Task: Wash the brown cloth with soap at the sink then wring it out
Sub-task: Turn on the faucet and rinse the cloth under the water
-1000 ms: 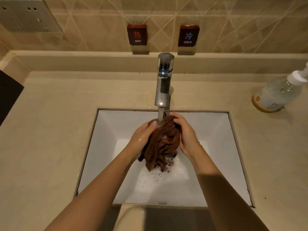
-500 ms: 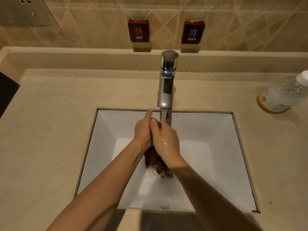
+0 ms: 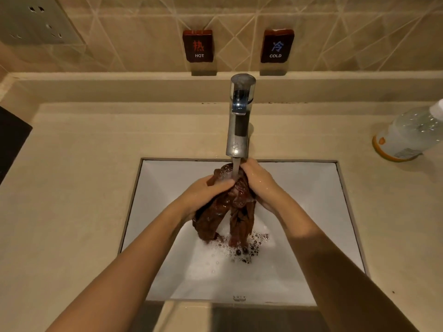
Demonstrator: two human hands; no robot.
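From the head view, a beige stone bench (image 3: 72, 212) runs under a wall of beige tiles (image 3: 143, 32) with a low ledge (image 3: 119, 85) along its foot. A socket plate (image 3: 36, 20) sits high at the left of the wall. Two dark plaques, one marked HOT (image 3: 198, 46) and one marked COLD (image 3: 276, 46), stand behind the tap (image 3: 238, 121).

A white square sink (image 3: 311, 224) is sunk into the bench. Soap suds (image 3: 239, 252) and bubbles lie on its floor. Water (image 3: 236, 168) runs from the tap straight onto the brown cloth (image 3: 230, 207), which is bunched up over the basin with two wet tails hanging into the suds. The left grip (image 3: 206, 195) is curled round the cloth from one side. The right grip (image 3: 261, 185) is wrapped round it from the other, just under the spout. Both are wet.

A clear pump bottle (image 3: 407, 135) with an orange base stands on the bench at the far right, well apart from the sink. A dark shape (image 3: 12, 140) cuts in at the left edge; what it is cannot be told.
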